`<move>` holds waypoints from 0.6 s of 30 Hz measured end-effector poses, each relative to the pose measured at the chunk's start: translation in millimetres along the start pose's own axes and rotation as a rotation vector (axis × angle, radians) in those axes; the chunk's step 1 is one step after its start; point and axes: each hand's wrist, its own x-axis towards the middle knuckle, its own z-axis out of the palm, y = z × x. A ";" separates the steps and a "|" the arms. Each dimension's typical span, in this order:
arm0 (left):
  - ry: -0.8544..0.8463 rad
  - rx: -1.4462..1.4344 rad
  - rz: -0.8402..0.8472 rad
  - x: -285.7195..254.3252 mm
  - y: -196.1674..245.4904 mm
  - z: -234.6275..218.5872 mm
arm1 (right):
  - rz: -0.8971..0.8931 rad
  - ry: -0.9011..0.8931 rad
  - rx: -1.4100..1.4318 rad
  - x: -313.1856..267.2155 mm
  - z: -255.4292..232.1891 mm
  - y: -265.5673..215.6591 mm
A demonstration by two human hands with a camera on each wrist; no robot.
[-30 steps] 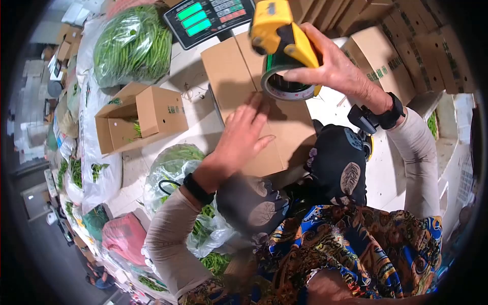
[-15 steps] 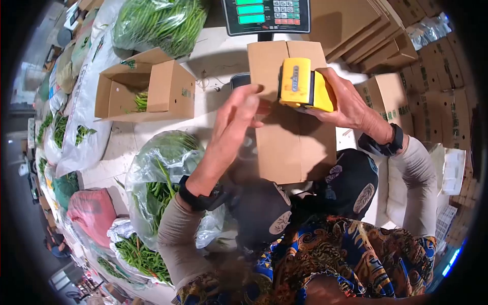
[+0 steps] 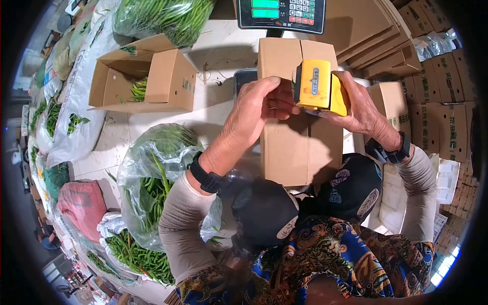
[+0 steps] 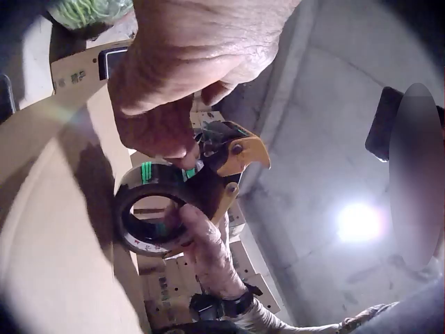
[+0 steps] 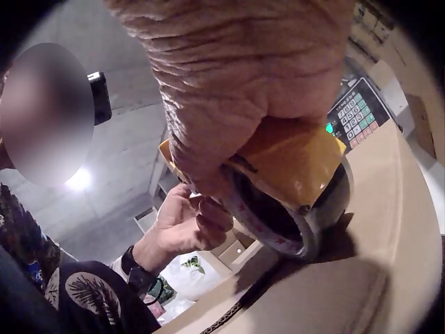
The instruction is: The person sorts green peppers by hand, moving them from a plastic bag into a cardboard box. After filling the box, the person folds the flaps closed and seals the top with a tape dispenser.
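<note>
My right hand [image 3: 360,109] grips a yellow tape dispenser [image 3: 314,85], held over a closed cardboard box [image 3: 284,152]. Its brown tape roll [image 4: 128,219] shows from below in the left wrist view, with the thumb at the roll's inner ring. My left hand [image 3: 251,109] is at the dispenser's left side, fingers bent and thumb raised apart from them. A left fingertip [image 4: 186,161] reaches the tape between the roll and the cutter end. The box stands between the knees, its top flaps meeting along a middle seam.
An open carton [image 3: 173,79] with a few green peppers stands at left. Beside my left forearm lies a clear bag [image 3: 152,178] of peppers. A scale display [image 3: 282,15] rises behind the box. Flattened cardboard [image 3: 356,30] and stacked cartons [image 3: 447,127] stand on the right.
My left hand lifted off the box top and came to the dispenser's left side. The right hand lowered and turned the dispenser, bringing its yellow top into the head view.
</note>
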 end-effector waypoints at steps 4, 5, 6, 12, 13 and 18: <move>0.104 0.200 0.078 -3.9 5.1 11.0 | 0.012 -0.040 0.011 -0.7 -2.0 -1.8; 0.103 0.198 0.077 -1.8 2.0 11.6 | 0.025 -0.058 0.002 -0.9 -1.8 -1.3; 0.098 0.211 0.116 0.6 -2.3 11.2 | 0.039 -0.076 -0.007 -0.9 -1.5 -1.3; 0.078 0.122 0.086 2.5 -9.7 -2.9 | -0.029 -0.010 -0.037 0.9 2.9 -0.3; 0.069 0.004 0.019 3.2 -13.2 -6.3 | -0.031 -0.012 -0.037 1.5 1.7 -0.3; -0.045 -0.214 -0.007 7.7 -18.0 -13.7 | -0.024 -0.018 -0.021 1.3 2.4 -1.6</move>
